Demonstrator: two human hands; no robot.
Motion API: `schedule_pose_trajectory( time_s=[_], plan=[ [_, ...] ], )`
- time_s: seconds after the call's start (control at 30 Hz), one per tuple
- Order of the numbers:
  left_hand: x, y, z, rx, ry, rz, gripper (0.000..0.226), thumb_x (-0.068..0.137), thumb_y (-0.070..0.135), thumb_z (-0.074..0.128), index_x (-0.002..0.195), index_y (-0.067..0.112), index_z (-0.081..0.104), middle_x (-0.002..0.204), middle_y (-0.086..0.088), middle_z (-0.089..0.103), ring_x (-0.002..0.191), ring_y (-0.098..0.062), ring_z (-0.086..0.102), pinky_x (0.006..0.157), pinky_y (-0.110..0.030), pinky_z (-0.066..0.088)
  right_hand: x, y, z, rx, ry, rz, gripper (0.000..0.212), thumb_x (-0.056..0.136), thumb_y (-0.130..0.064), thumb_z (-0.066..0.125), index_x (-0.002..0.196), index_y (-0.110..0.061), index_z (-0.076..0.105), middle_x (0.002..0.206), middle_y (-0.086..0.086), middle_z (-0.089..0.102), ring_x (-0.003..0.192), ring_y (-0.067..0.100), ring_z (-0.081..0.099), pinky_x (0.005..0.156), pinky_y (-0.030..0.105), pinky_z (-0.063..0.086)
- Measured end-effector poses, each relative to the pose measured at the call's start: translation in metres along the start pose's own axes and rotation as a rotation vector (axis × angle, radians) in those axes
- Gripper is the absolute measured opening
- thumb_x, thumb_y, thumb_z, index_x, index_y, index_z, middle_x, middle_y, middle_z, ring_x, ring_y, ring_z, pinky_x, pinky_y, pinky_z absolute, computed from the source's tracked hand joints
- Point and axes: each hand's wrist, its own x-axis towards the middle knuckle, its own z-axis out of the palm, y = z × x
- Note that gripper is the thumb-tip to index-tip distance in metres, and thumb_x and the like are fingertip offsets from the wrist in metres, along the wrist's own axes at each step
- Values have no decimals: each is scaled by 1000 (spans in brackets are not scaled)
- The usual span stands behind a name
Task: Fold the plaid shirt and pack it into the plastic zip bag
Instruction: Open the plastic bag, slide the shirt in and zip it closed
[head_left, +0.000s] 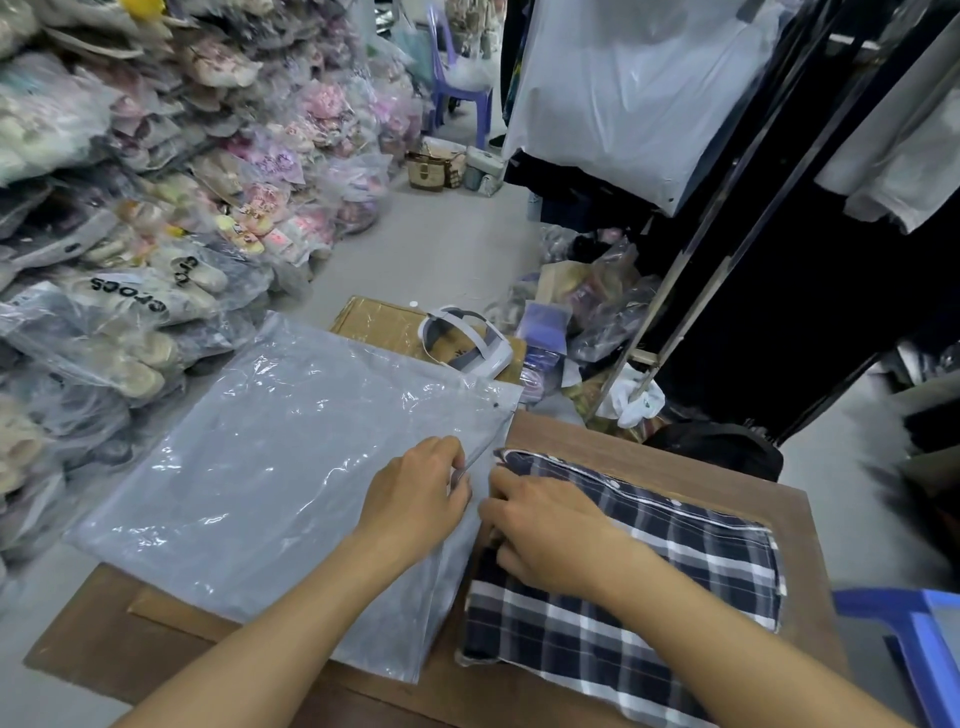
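A folded navy-and-white plaid shirt (675, 587) lies flat on the right half of a small wooden table (649, 447). A large clear plastic zip bag (270, 467) lies to its left, overhanging the table's far-left edge, its zip edge facing the shirt. My left hand (415, 499) pinches the bag's zip edge between thumb and fingers. My right hand (545, 525) rests on the shirt's left edge, fingers curled over the fabric beside the bag's mouth. The two hands are nearly touching.
Piles of bagged shoes (130, 249) rise on the left. Beyond the table sit a cardboard box (374, 325) with a white headset (467, 343) on it and loose bagged items (587, 306). Hanging garments on a rack (727, 182) stand to the right; a blue stool (914, 639) is at the lower right.
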Motion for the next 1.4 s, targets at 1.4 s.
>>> schedule_pose_trajectory(
  time_s=[1.4],
  plan=[
    [1, 3, 27, 101, -74, 58, 12, 99, 25, 42, 99, 16, 50, 86, -3, 66, 67, -26, 62, 61, -38, 52, -17, 84, 64, 342, 295, 611, 37, 92, -28, 58, 128, -24, 56, 124, -3, 58, 115, 20, 49, 100, 46, 43]
  ],
)
